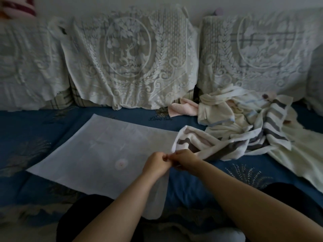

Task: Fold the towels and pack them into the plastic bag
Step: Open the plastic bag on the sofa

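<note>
Both bare forearms reach forward from the lower edge of the view and converge. The left hand (156, 162) is curled into a loose fist, knuckles up, fingertips pinched together. The right hand (185, 158) sits just beside it, touching at the fingertips, its fingers likewise closed in a pinch.

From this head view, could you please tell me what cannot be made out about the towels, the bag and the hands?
- How many towels are in the pile: they overlap and bunch.
- Whether the plastic bag holds anything: flat and cloudy, dim light.
- What exactly the left hand and right hand pinch: curled fingers hide the striped towel corner.
- The far-right cream cloth: cut by the frame edge.
</note>
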A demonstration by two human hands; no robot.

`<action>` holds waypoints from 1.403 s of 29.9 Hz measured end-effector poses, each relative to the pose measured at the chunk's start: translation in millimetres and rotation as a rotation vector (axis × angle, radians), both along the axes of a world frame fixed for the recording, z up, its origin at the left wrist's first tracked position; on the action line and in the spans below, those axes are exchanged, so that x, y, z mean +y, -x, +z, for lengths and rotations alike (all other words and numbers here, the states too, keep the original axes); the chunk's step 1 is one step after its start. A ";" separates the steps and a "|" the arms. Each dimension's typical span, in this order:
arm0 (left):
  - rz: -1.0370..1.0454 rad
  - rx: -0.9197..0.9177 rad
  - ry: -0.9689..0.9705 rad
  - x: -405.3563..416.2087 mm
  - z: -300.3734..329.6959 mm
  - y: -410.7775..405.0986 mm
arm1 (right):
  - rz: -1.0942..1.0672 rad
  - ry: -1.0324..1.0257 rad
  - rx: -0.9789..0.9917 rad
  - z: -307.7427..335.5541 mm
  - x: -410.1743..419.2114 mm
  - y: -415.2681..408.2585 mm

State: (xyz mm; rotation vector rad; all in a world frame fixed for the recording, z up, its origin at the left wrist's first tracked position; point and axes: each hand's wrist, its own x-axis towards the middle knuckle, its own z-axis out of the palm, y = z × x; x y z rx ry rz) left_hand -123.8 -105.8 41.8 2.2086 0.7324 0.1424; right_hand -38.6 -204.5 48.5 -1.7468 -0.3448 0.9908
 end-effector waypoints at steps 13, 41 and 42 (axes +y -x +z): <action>-0.176 0.185 -0.006 -17.4 61.4 14.0 | -0.008 -0.070 -0.229 23.4 -29.8 16.3; -0.122 -0.717 -1.068 -74.2 185.8 44.7 | -0.602 -0.201 0.187 17.4 -106.9 -5.1; -0.158 -0.647 -0.999 -73.1 185.6 45.1 | -0.576 -0.201 0.147 18.0 -105.8 -6.0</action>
